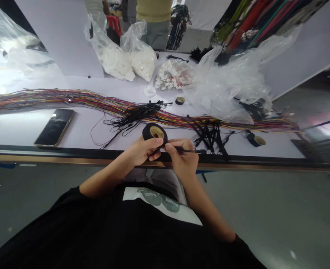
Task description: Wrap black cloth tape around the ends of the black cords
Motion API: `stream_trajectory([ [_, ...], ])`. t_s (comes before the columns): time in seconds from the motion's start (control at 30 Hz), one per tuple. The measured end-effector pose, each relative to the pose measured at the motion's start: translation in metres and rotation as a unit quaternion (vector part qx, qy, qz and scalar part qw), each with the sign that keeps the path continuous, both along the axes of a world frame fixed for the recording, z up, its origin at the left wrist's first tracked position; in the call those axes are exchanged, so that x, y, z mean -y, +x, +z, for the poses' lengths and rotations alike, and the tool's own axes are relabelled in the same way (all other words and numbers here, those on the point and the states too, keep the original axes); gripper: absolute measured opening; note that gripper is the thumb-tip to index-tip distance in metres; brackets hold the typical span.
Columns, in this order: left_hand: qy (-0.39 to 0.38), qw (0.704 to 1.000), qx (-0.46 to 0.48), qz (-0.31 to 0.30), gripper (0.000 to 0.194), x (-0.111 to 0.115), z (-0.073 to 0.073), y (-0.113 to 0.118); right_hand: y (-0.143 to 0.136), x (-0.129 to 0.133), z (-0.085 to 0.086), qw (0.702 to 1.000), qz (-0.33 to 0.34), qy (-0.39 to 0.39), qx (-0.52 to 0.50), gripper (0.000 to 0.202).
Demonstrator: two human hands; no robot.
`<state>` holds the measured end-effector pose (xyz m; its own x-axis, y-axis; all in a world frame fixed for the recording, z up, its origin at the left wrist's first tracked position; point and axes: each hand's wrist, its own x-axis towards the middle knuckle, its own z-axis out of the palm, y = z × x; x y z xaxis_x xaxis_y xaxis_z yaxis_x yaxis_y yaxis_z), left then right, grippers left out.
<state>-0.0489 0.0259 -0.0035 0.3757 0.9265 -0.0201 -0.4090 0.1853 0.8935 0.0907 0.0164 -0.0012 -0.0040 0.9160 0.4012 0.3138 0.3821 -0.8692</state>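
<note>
My left hand (142,150) is closed on a roll of black tape (147,131), whose tan core faces up. Close beside it, my right hand (184,155) pinches a thin black cable (191,151) that sticks out to the right and ends in a small dark tip. Both hands meet above the table's front edge, fingertips nearly touching. Just right of them lies a pile of short black wrapped cables (209,135). Behind my left hand rests a tangle of thin black cables (138,115). The fingers hide where tape and cable meet.
A long bundle of coloured wires (95,98) runs across the table (19,129). A phone (55,127) lies left. More tape rolls sit behind (180,100) and right (256,139). Plastic bags of white parts (142,61) line the back; a person (153,18) stands beyond.
</note>
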Motion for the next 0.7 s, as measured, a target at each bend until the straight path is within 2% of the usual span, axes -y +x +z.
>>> stream_trajectory([
  [0.1, 0.139, 0.984, -0.108, 0.024, 0.05, 0.006, 0.005, -0.01, 0.0, -0.003, -0.005, 0.991, -0.025, -0.113, -0.073, 0.024],
  [0.2, 0.297, 0.91, -0.288, -0.024, 0.064, 0.01, 0.011, -0.023, 0.004, -0.01, -0.005, 0.987, -0.024, -0.143, -0.065, 0.027],
  [0.27, 0.337, 0.873, -0.351, -0.043, 0.055, 0.009, 0.011, -0.027, 0.007, -0.012, 0.0, 0.99, -0.014, -0.139, -0.026, 0.027],
  [0.33, 0.323, 0.874, -0.363, 0.004, 0.036, 0.007, 0.008, -0.025, 0.009, -0.012, 0.008, 0.993, 0.002, -0.119, 0.01, 0.026],
  [0.43, 0.262, 0.896, -0.341, 0.111, 0.015, 0.003, 0.003, -0.014, 0.008, -0.007, 0.015, 0.996, 0.016, -0.08, 0.045, 0.024],
  [0.57, 0.199, 0.919, -0.294, 0.169, 0.015, 0.005, -0.002, 0.0, 0.003, -0.002, 0.009, 0.997, 0.035, -0.054, 0.053, 0.015],
  [0.7, 0.133, 0.949, -0.211, 0.193, 0.016, 0.009, -0.004, 0.004, 0.004, -0.004, 0.0, 0.993, 0.001, 0.06, 0.105, 0.007],
])
